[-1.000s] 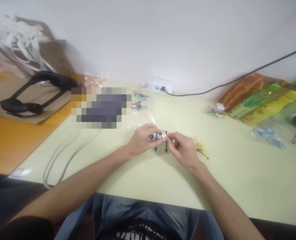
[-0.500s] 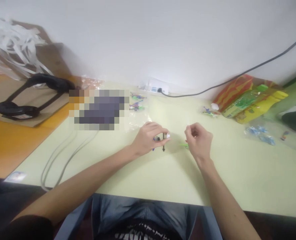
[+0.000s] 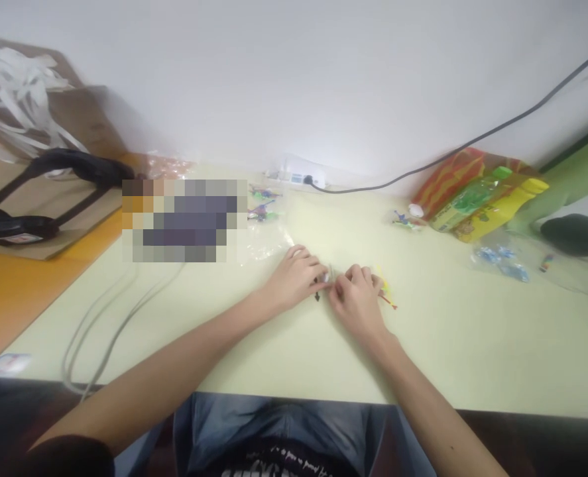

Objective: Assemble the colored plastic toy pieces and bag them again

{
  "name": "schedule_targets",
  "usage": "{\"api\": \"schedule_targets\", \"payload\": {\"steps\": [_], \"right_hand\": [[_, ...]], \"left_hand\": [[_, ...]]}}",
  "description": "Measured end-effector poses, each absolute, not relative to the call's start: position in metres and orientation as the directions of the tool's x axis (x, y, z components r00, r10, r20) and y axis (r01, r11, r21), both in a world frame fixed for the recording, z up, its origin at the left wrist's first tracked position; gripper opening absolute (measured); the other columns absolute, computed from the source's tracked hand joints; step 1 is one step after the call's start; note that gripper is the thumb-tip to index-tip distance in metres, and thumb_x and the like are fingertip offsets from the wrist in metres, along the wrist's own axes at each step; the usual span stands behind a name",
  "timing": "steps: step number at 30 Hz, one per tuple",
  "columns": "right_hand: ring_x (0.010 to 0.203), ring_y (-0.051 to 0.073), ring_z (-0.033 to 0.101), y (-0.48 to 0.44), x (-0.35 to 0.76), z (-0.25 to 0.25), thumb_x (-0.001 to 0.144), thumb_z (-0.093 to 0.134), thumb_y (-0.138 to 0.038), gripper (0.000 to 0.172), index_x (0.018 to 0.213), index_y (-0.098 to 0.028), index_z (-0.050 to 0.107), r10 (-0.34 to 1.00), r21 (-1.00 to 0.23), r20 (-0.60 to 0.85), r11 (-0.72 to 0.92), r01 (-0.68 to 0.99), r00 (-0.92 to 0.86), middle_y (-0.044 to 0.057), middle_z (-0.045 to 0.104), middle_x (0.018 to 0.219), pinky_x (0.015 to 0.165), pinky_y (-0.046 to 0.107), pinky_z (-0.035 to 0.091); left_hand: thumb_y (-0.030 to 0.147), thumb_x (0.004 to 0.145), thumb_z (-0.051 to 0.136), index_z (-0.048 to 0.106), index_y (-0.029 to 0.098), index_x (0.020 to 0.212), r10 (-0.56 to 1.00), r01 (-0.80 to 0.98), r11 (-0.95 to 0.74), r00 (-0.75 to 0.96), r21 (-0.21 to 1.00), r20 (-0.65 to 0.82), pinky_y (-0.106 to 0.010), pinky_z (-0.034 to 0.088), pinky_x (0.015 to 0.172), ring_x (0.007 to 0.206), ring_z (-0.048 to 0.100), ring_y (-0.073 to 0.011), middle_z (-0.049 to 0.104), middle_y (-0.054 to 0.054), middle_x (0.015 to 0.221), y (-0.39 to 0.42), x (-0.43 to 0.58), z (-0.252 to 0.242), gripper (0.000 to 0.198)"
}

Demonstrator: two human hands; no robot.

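Apparently pinched the small white piece [image 3: 325,277] between thumb and fingertips of the left hand [image 3: 296,279], with the right hand [image 3: 357,295] curled just beside; could not tell of any grip there. Showed a black piece [image 3: 317,297] under the left fingertips, yellow-and-red pieces [image 3: 386,292] just past the right hand. Seemed light, stiff, perhaps slick; best taken lightly by the edges.
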State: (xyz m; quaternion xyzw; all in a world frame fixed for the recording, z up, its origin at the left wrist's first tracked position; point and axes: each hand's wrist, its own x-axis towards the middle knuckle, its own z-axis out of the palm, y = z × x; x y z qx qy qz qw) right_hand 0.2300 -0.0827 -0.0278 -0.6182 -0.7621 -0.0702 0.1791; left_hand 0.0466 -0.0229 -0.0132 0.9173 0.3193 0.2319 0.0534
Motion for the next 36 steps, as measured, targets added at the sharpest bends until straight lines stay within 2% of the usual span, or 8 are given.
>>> {"api": "schedule_targets", "payload": {"steps": [8,14,19,21,23,28,32,36], "right_hand": [[0.092,0.024,0.048,-0.086,0.226,-0.03,0.093,0.056,-0.023,0.022,0.072,-0.019,0.058,0.907,-0.187,0.361,0.3,0.935,-0.219,0.007,0.057,0.089,0.083,0.041,0.028],[0.092,0.024,0.05,-0.089,0.222,-0.026,0.098,0.053,-0.027,0.023,0.077,-0.02,0.059,0.903,-0.233,0.366,0.323,0.917,-0.225,0.006,0.059,0.089,0.084,0.041,0.029],[0.089,0.023,0.053,-0.076,0.268,0.006,0.102,0.044,-0.029,0.025,0.083,-0.021,0.06,0.861,-0.369,0.508,0.243,0.897,-0.025,0.005,0.062,0.087,0.081,0.041,0.029],[0.086,0.022,0.053,-0.071,0.297,0.018,0.1,0.049,-0.033,0.024,0.082,-0.021,0.06,0.848,-0.386,0.529,0.205,0.9,0.034,0.004,0.063,0.086,0.082,0.041,0.029],[0.086,0.022,0.054,-0.07,0.32,0.023,0.1,0.054,-0.037,0.023,0.084,-0.023,0.063,0.89,-0.365,0.453,0.244,0.898,-0.058,0.004,0.067,0.091,0.083,0.041,0.03],[0.097,0.027,0.055,-0.082,0.336,0.001,0.098,0.059,-0.043,0.021,0.109,-0.031,0.072,0.912,-0.23,0.26,0.376,0.898,-0.316,0.008,0.068,0.107,0.082,0.043,0.031],[0.097,0.027,0.054,-0.085,0.325,-0.017,0.099,0.059,-0.035,0.019,0.11,-0.032,0.074,0.887,-0.121,0.292,0.404,0.907,-0.357,0.008,0.068,0.11,0.083,0.044,0.031],[0.1,0.027,0.054,-0.081,0.315,-0.017,0.098,0.061,-0.029,0.015,0.097,-0.03,0.076,0.875,-0.106,0.314,0.418,0.902,-0.369,0.007,0.07,0.11,0.085,0.046,0.029]], "left_hand": [[0.037,0.094,0.068,0.072,0.025,0.105,0.578,0.489,-0.814,0.732,0.313,0.361,-0.048,0.026,0.119,0.099,0.063,-0.0193,0.074,0.0,0.097,-0.022,0.027,-0.012,0.016],[0.036,0.095,0.068,0.071,0.025,0.111,0.585,0.516,-0.81,0.748,0.278,0.314,-0.049,0.024,0.122,0.102,0.063,-0.02,0.074,-0.001,0.1,-0.022,0.027,-0.008,0.02],[0.04,0.093,0.07,0.071,0.025,0.114,0.602,0.53,-0.797,0.731,0.289,0.32,-0.049,0.025,0.122,0.104,0.064,-0.0207,0.073,-0.002,0.102,-0.021,0.026,-0.01,0.026],[0.042,0.093,0.07,0.07,0.025,0.116,0.601,0.527,-0.798,0.729,0.292,0.329,-0.05,0.025,0.121,0.105,0.065,-0.0209,0.073,-0.002,0.104,-0.021,0.025,-0.01,0.029],[0.043,0.093,0.069,0.07,0.025,0.117,0.596,0.52,-0.803,0.725,0.292,0.345,-0.05,0.025,0.121,0.106,0.064,-0.0212,0.073,-0.003,0.106,-0.02,0.024,-0.01,0.03],[0.045,0.094,0.067,0.07,0.026,0.119,0.57,0.499,-0.821,0.719,0.277,0.396,-0.05,0.03,0.118,0.11,0.062,-0.0228,0.072,-0.005,0.11,-0.021,0.026,-0.01,0.032],[0.044,0.094,0.067,0.069,0.028,0.122,0.541,0.483,-0.841,0.747,0.242,0.387,-0.053,0.029,0.119,0.113,0.06,-0.0235,0.07,-0.004,0.116,-0.025,0.031,-0.012,0.032],[0.043,0.095,0.066,0.071,0.03,0.12,0.525,0.486,-0.85,0.763,0.201,0.377,-0.06,0.018,0.123,0.111,0.061,-0.0236,0.071,-0.004,0.115,-0.028,0.033,-0.016,0.028]]}}
